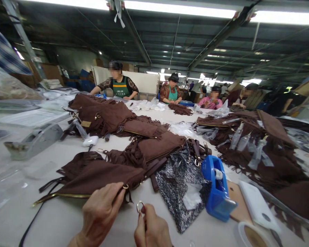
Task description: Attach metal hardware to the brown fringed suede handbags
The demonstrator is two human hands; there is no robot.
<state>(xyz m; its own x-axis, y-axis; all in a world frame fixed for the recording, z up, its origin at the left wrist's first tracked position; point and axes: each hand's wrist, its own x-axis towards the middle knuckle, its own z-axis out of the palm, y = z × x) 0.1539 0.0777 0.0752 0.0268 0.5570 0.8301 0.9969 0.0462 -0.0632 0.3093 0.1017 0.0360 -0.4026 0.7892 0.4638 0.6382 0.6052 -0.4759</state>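
Note:
At the near edge of a brown fringed bag (100,176), my left hand (103,207) is closed, pinching the bag's corner beside a small gold ring (125,186). The bag's brass zipper edge (64,195) runs off to the left. To the right and slightly lower, my right hand (153,226) is closed on a gold metal clasp (140,206), held upright between thumb and fingers. The clasp and the ring on the bag are apart. Whatever hangs from the clasp is hidden in my right hand.
A blue tape dispenser (217,188) stands right of a black-and-white patterned cloth (182,185). Farther right lie a white phone-like device (259,206) and a round container (253,236). A grey dispenser (36,140) sits left. Brown bag piles (260,147) flank the table; several people work beyond.

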